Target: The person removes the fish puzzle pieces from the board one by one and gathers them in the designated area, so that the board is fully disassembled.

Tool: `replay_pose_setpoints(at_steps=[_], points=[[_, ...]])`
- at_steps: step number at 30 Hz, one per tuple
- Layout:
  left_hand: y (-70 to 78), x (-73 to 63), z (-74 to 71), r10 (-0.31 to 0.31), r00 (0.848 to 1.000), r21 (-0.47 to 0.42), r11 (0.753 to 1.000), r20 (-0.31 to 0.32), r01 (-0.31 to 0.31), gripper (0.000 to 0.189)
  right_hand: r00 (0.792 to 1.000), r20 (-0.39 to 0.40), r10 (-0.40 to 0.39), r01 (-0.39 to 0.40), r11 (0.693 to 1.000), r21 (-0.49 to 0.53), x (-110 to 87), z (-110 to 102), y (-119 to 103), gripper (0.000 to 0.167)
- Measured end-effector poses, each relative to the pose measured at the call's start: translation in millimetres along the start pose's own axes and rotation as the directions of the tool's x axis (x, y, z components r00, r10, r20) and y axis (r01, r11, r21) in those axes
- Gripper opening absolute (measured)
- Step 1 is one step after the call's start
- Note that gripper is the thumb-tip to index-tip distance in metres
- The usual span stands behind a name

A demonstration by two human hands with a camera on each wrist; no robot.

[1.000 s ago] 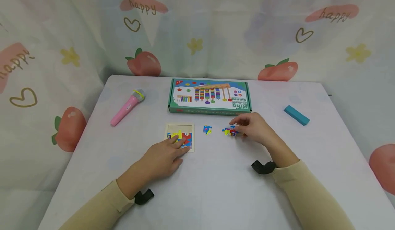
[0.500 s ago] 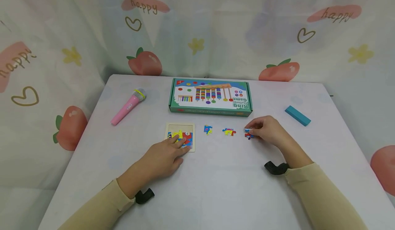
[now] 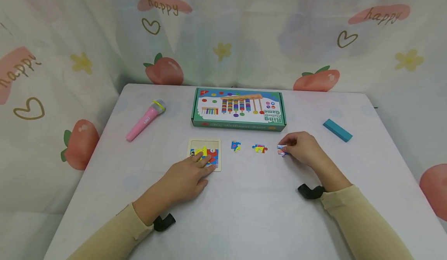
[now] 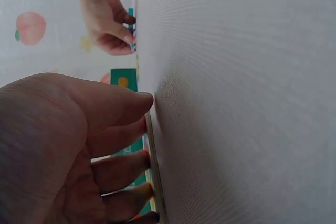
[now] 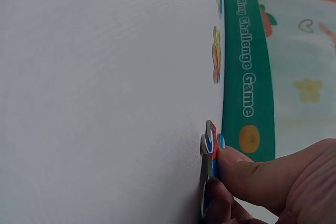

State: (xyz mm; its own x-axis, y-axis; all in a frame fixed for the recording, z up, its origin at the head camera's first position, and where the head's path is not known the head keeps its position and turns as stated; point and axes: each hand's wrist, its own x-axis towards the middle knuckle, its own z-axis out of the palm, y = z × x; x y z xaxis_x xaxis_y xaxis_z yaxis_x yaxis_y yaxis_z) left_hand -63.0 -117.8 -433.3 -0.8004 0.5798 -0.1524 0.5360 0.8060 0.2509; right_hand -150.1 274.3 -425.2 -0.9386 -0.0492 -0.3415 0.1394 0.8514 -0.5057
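Observation:
My left hand [image 3: 186,179] lies with extended fingers on a partly filled jigsaw puzzle [image 3: 212,153] in a pale wooden tray [image 3: 204,140]. Yellow, red and blue pieces fill the tray's near part; bare wood shows at its far side. Out to the right, my right hand [image 3: 303,149] pinches a red and blue puzzle piece [image 5: 212,148] between thumb and fingers, one edge tilted up from the table. Two loose pieces lie flat between the hands: a blue and yellow puzzle piece [image 3: 235,146] and a yellow and red puzzle piece [image 3: 260,148].
Behind the pieces lies a green Ring Challenge Game box [image 3: 239,110]. A pink toy microphone [image 3: 144,121] rests at the back left, and a teal block [image 3: 337,130] at the right. Patterned curtain hangs behind the white table [image 3: 237,213].
My right hand has slid a puzzle piece rightward, away from the yellow and red one, and its surface now tilts and catches light. The left hand stays on the tray.

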Motion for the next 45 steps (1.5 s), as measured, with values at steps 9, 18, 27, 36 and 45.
replay_pose_setpoints(at_steps=[9,18,27,36,45], points=[[-0.7,-1.4,-1.0,0.011,1.0,-0.016,1.0,0.004,-0.011,0.053,0.999,-0.04,-0.023,0.022,1.0,-0.007,-2.0,0,-2,0.017],[-0.7,-2.1,0.9,0.01,1.0,-0.011,1.0,0.028,-0.01,0.058,0.997,-0.07,-0.044,0.046,0.999,0.028,-5.4,0,-17,0.02],[-4.9,-1.5,2.7,-0.032,0.998,-0.138,0.99,0.062,0.04,0.059,0.987,-0.055,-0.15,0.152,0.987,0.048,-10.2,9,-47,0.019],[-10.0,-8.2,2.6,-0.047,0.999,-0.198,0.979,0.016,0.05,0.054,0.966,-0.016,-0.258,0.258,0.962,0.085,-9.9,26,-91,0.017],[-9.7,-24.1,2.1,-0.007,1.0,-0.033,0.999,-0.004,0.007,0.062,0.911,0.071,-0.405,0.396,0.911,0.114,-4.5,70,-146,0.019]])
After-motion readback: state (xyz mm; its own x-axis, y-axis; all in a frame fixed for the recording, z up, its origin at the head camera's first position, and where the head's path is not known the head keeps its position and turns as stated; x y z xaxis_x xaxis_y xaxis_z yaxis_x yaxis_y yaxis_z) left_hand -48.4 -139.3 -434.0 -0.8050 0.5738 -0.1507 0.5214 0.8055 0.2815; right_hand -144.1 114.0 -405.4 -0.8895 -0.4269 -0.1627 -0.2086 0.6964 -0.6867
